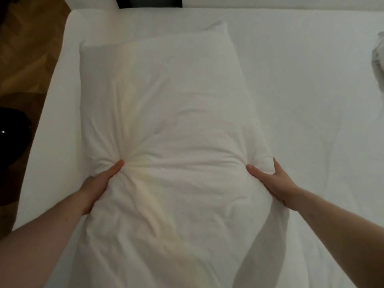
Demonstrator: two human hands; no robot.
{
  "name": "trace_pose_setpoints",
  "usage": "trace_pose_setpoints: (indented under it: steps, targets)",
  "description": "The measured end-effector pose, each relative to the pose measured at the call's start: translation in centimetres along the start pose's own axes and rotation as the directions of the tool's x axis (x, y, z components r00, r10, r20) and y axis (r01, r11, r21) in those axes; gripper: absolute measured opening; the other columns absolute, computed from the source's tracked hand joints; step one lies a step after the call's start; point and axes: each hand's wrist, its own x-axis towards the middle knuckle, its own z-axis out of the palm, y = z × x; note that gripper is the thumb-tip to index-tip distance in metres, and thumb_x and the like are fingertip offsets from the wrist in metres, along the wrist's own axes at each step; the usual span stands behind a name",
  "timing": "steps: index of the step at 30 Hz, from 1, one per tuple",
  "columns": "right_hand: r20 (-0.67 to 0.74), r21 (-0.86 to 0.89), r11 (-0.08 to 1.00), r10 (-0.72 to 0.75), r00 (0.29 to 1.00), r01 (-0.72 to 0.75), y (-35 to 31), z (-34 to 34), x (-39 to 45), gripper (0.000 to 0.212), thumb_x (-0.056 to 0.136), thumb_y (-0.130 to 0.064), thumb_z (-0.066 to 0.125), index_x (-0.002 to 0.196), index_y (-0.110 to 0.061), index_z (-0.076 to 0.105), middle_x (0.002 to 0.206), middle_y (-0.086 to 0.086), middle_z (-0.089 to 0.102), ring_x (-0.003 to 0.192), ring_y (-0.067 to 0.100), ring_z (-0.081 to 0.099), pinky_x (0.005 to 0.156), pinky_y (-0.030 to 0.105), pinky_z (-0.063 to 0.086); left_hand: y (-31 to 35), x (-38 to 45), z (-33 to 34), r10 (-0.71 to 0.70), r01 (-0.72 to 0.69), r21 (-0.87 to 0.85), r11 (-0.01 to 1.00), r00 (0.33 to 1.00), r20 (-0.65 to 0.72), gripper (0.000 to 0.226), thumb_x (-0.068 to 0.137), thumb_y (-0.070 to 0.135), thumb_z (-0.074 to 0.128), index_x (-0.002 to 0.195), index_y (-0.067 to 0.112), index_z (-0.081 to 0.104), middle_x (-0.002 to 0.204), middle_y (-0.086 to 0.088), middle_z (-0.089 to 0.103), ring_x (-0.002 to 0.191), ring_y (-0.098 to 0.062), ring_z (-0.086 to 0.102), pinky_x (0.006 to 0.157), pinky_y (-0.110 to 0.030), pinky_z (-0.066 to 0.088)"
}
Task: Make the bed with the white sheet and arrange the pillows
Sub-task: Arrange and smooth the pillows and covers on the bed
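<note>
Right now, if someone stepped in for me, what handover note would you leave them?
Left hand: gripping the left edge of the pillow, fabric bunched under the thumb.
Right hand: gripping the pillow's right edge.
The pillow is long, runs lengthwise away from you, on the left part of the bed.
White sheet: already spread over the mattress and mostly smooth, with faint creases on the right.
Crumpled fabric shows at the far right edge; I cannot tell what it is.
Left to do: turn and set this pillow in place, then arrange any other pillows.

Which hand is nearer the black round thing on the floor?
Left. The left hand grips the pillow on the side toward the black object; the right hand grips the far side.
</note>
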Motion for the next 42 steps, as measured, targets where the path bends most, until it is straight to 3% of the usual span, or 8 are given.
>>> trace_pose_setpoints:
  steps: [3, 10, 15, 24, 31, 35, 38, 42]
  targets:
    - [-0.017, 0.084, 0.996, -0.030, 0.999, 0.031, 0.1, 0.0, -0.3, 0.060, 0.077, -0.039, 0.089, 0.129, -0.024, 0.064, 0.109, -0.010, 0.072, 0.095, 0.008, 0.068, 0.086, 0.030, 0.051, 0.6, -0.6, 0.7, 0.108, -0.107, 0.057, 0.993, 0.994, -0.025, 0.124, 0.055, 0.073, 0.083, 0.149, 0.002, 0.043, 0.149, -0.013, 0.051, 0.130, -0.028, 0.055, 0.110, -0.041, 0.043]
    - [-0.071, 0.222, 0.968, -0.107, 0.992, 0.121, -1.6, -1.6, -2.8, 0.021, 0.086, -0.015, 0.078, 0.106, -0.018, 0.071, 0.093, -0.003, 0.076, 0.080, 0.013, 0.073, 0.064, 0.025, 0.054, 4.1, -6.0, 2.5, 0.327, -0.275, 0.262, 0.925, 0.927, -0.184, 0.107, 0.079, 0.054, 0.080, 0.155, -0.001, 0.029, 0.158, -0.022, 0.035, 0.144, -0.034, 0.038, 0.118, -0.037, 0.032]
    - [-0.200, 0.304, 0.928, -0.159, 0.967, 0.215, -4.1, -7.0, -6.6, 0.012, 0.084, -0.003, 0.074, 0.092, -0.012, 0.073, 0.079, 0.001, 0.076, 0.061, 0.007, 0.071, 0.051, 0.017, 0.054, 8.5, -13.8, 3.7, 0.454, -0.416, 0.189, 0.889, 0.853, -0.258, 0.096, 0.072, 0.047, 0.088, 0.147, 0.004, 0.047, 0.148, -0.020, 0.051, 0.134, -0.035, 0.051, 0.109, -0.044, 0.043]
    - [-0.416, 0.224, 0.925, -0.195, 0.888, 0.308, -7.2, -26.8, -10.6, 0.011, 0.081, -0.010, 0.078, 0.090, -0.013, 0.073, 0.081, 0.001, 0.076, 0.067, 0.013, 0.068, 0.062, 0.025, 0.056, 19.0, -28.8, 14.8, 0.634, -0.648, 0.009, 0.761, 0.741, -0.224, 0.074, 0.071, 0.037, 0.090, 0.130, 0.001, 0.062, 0.133, -0.019, 0.063, 0.123, -0.030, 0.061, 0.092, -0.033, 0.046]
    - [-0.530, 0.049, 0.966, -0.190, 0.826, 0.254, -4.5, -42.2, -8.5, 0.037, 0.070, -0.037, 0.083, 0.102, -0.018, 0.076, 0.094, -0.001, 0.078, 0.088, 0.020, 0.073, 0.088, 0.041, 0.060, 21.5, -34.8, 27.2, 0.561, -0.551, -0.189, 0.813, 0.828, 0.001, 0.114, 0.043, 0.071, 0.084, 0.139, 0.014, 0.059, 0.136, 0.000, 0.064, 0.122, -0.019, 0.062, 0.105, -0.041, 0.050]
    - [-0.426, -0.189, 0.982, -0.096, 0.900, 0.016, -0.2, -46.0, -6.0, 0.071, 0.074, -0.050, 0.079, 0.133, -0.017, 0.062, 0.128, 0.014, 0.069, 0.115, 0.033, 0.066, 0.100, 0.042, 0.051, 19.2, -34.8, 31.5, 0.431, -0.491, 0.153, 0.857, 0.848, 0.309, 0.108, 0.061, 0.074, 0.074, 0.146, 0.013, 0.048, 0.140, -0.002, 0.059, 0.120, -0.025, 0.062, 0.101, -0.037, 0.050]
    - [-0.235, -0.322, 0.943, 0.003, 0.972, -0.081, 2.5, -44.6, -6.5, 0.083, 0.089, -0.044, 0.075, 0.157, -0.013, 0.039, 0.152, 0.016, 0.051, 0.138, 0.032, 0.052, 0.113, 0.033, 0.037, 17.2, -36.2, 33.3, 0.355, -0.535, 0.481, 0.694, 0.836, 0.418, 0.088, 0.077, 0.057, 0.075, 0.146, 0.012, 0.046, 0.142, -0.008, 0.058, 0.123, -0.026, 0.059, 0.105, -0.036, 0.047]
    - [-0.024, -0.473, 0.877, -0.113, 0.993, 0.088, 4.4, -41.0, -11.0, 0.081, 0.092, -0.036, 0.073, 0.160, -0.018, 0.032, 0.163, 0.009, 0.036, 0.149, 0.023, 0.037, 0.118, 0.027, 0.028, 15.8, -42.9, 34.4, 0.416, -0.689, 0.592, 0.418, 0.725, 0.549, 0.071, 0.086, 0.043, 0.071, 0.148, 0.020, 0.044, 0.151, -0.004, 0.047, 0.133, -0.021, 0.051, 0.108, -0.029, 0.040]
